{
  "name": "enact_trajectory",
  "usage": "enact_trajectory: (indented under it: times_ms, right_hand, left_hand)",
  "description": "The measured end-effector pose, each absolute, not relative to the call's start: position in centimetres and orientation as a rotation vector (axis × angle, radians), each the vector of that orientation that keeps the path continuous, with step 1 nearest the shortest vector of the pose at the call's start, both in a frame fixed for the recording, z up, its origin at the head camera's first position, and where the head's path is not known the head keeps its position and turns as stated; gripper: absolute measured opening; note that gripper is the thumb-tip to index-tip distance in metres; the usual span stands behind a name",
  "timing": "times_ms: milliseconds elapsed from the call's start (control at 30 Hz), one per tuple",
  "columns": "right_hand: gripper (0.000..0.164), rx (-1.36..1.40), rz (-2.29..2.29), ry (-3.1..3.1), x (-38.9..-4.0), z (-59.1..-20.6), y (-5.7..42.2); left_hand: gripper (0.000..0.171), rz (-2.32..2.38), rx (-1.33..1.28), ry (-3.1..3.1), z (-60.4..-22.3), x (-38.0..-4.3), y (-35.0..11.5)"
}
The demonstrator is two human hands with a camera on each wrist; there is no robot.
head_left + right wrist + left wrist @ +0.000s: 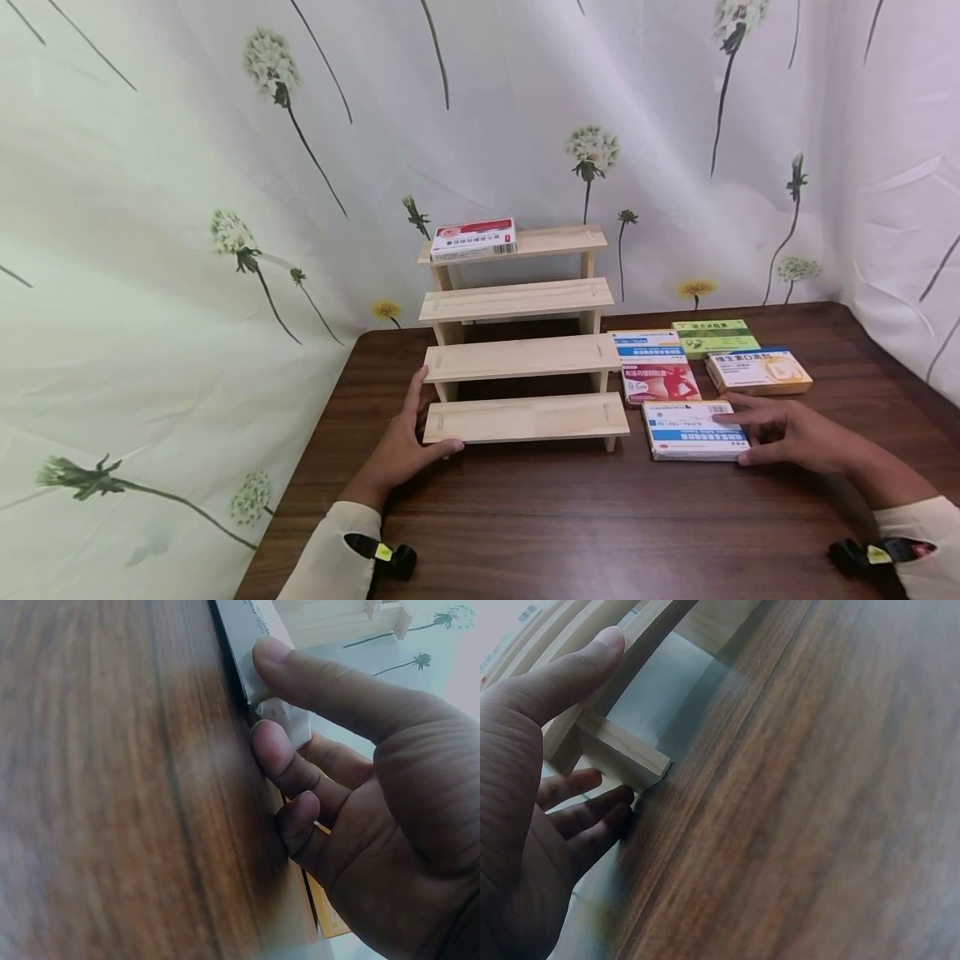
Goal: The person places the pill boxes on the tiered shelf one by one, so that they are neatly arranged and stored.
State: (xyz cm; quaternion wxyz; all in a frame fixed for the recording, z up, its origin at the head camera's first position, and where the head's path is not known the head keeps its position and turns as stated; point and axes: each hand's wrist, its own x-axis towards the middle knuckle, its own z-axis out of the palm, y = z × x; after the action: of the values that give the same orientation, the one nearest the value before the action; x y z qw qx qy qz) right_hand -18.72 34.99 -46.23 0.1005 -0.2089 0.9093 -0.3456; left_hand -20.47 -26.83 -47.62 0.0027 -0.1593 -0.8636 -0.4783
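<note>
Sleeves [333, 537]: pale cream, at the bottom of the head view, each with a black wrist device [382, 557] bearing a yellow label.
Left hand [401, 450]: grasping the left end of the rack, thumb on the bottom step's front edge, fingers bent about its side.
Right hand [795, 433]: grasping the near box by its right end, thumb at the front corner, index finger at the far side.
Near box [690, 433]: white and blue, flat on the table, just right of the rack's bottom step.
Rack [525, 419]: pale wood, four steps, upright on the table.
Top step: red-and-white box [472, 240] lying flat at its left end.
Behind the near box: red box [660, 383], then far blue box [648, 342]; right of these, green box [716, 339] and vitamin box [757, 371].
Table [525, 525]: dark brown wood grain.
Curtain [480, 133]: white, dandelion print, behind and beside the table.
</note>
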Motion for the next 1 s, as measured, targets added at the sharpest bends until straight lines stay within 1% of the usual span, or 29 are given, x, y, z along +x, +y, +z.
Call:
enact_trajectory:
  times_ms: [1000]
  right_hand:
    - [0.05,-0.678,-1.117,2.673,-18.6,-45.9,36.1]
  left_hand:
    - [0.131,-1.527,-0.511,-2.694,-47.7,-20.5,-26.8]
